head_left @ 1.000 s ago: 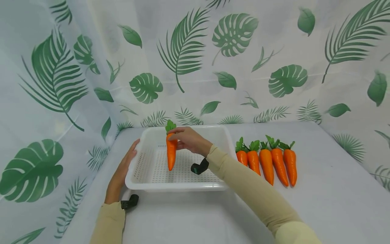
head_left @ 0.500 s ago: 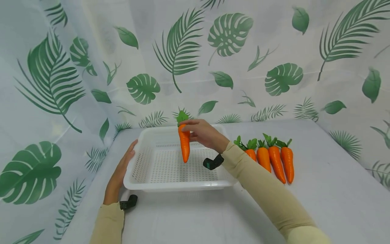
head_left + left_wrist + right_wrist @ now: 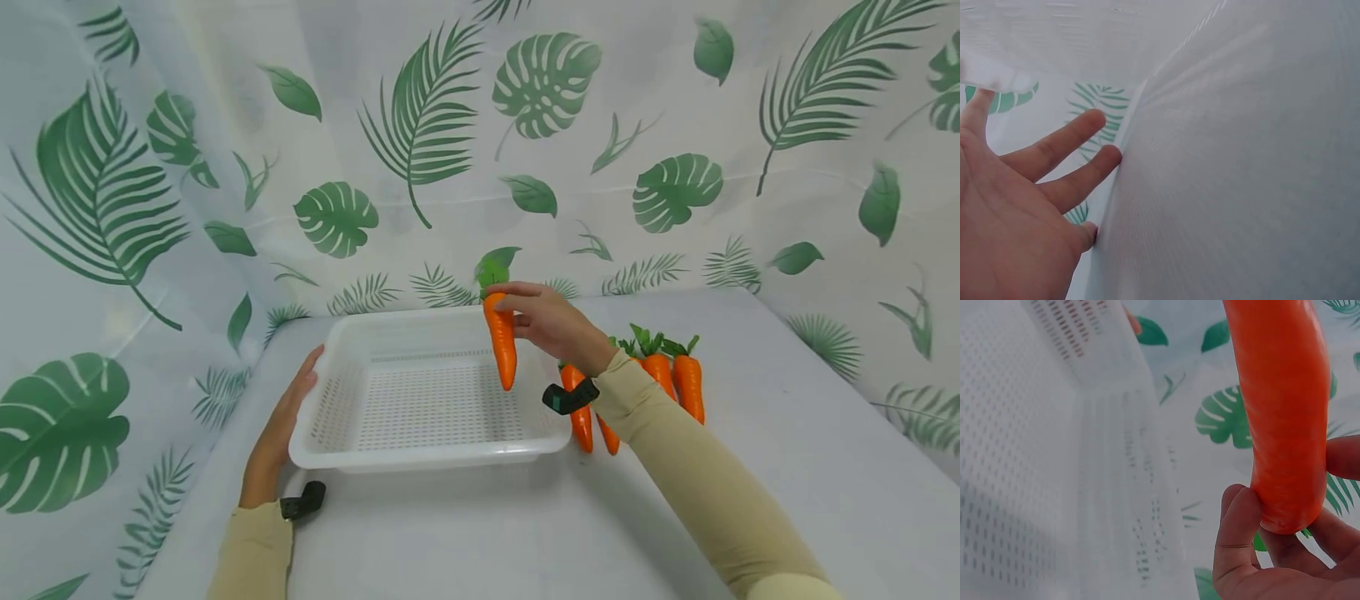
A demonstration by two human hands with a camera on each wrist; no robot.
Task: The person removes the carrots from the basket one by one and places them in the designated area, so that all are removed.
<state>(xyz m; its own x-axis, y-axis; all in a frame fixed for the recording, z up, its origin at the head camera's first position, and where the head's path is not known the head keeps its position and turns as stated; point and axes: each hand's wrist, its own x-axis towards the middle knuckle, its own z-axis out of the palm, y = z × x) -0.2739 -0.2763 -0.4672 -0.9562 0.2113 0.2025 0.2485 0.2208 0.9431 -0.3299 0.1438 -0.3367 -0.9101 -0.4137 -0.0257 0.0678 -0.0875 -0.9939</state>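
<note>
My right hand [image 3: 551, 321] pinches an orange carrot [image 3: 502, 346] near its green leafy top, tip pointing down, over the right part of a white perforated basket [image 3: 431, 457]. In the right wrist view, thumb and fingers [image 3: 1238, 534] press on the thick end of the carrot [image 3: 1285, 412], with the basket wall [image 3: 1129, 487] beside it. At the basket's left side, my left hand [image 3: 281, 421] rests with straight fingers along the outside. The left wrist view has that hand [image 3: 1016, 206] with its fingers spread beside the basket [image 3: 1072, 37].
Several more carrots [image 3: 688, 387] lie side by side on the white table [image 3: 772, 433] right of the basket, partly covered by my right forearm [image 3: 690, 467]. A leaf-patterned curtain [image 3: 450, 225] hangs behind the table and on its left.
My right hand has carried the carrot rightward and slightly up, from the basket's left-middle to its right part. The left hand stays at the basket's side. The whole view shifts slightly left.
</note>
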